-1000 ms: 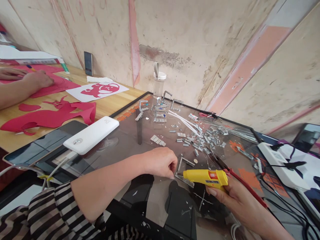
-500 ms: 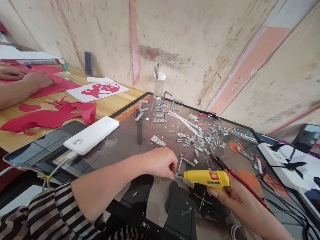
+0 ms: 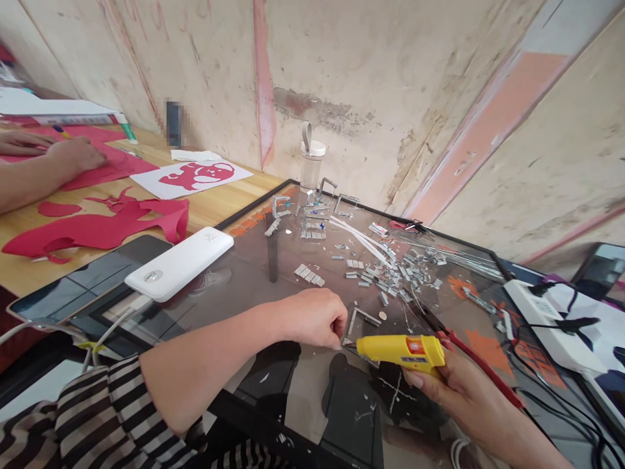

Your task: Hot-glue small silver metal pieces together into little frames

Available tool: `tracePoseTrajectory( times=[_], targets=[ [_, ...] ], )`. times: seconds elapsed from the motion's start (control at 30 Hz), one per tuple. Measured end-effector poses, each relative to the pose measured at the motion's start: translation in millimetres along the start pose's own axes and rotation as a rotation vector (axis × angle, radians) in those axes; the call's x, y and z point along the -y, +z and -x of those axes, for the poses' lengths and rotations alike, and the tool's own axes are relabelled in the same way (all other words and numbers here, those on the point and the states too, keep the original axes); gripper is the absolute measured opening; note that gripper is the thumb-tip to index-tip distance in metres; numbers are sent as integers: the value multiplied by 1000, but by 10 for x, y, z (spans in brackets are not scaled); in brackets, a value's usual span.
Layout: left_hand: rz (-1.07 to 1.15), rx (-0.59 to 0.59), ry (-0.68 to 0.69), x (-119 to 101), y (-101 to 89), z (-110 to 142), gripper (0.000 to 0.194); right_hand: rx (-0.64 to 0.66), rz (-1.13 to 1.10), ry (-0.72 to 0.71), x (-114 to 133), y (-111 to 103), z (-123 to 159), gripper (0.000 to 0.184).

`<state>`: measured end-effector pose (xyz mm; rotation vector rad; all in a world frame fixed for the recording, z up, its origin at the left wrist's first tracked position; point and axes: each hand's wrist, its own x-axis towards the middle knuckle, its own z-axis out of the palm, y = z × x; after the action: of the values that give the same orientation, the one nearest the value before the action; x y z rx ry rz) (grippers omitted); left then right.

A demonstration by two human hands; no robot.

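My right hand (image 3: 461, 384) is wrapped round a yellow hot glue gun (image 3: 398, 350), its nozzle pointing left. The tip is at the near-left corner of a small angular grey metal frame (image 3: 366, 317) lying on the glass tabletop (image 3: 244, 319). Just left of that frame, my left hand (image 3: 317, 318) rests low with its fingers curled closed. Its fingertips are turned away, so whatever they pinch is hidden. Beyond my hands are a pile of small silvery metal pieces (image 3: 405, 270) and a short joined row of flat grey pieces (image 3: 309, 274).
Red-handled pliers (image 3: 481, 365) lie beside my right hand. A white power strip (image 3: 549, 326) with black cords is at right, a white power bank (image 3: 180, 264) at left. A lidded cup (image 3: 311, 166) stands at the back. A co-worker's hands (image 3: 73, 156) rest on red paper.
The glue gun shifts slightly right, then back left, its tip staying by the grey frame's near corner. My left hand keeps its place.
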<state>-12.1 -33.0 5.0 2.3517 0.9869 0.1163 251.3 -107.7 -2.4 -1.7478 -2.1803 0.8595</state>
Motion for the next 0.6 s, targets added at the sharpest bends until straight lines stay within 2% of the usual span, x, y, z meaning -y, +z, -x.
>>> tracePoseTrajectory(
  times=[0.37, 0.6],
  targets=[
    [-6, 3, -8, -30, -18, 9, 5, -31, -83, 14, -30, 1, -24, 30],
    [11, 14, -23, -28, -19, 17, 4, -10, -123, -68, 91, -36, -39, 26]
  ],
)
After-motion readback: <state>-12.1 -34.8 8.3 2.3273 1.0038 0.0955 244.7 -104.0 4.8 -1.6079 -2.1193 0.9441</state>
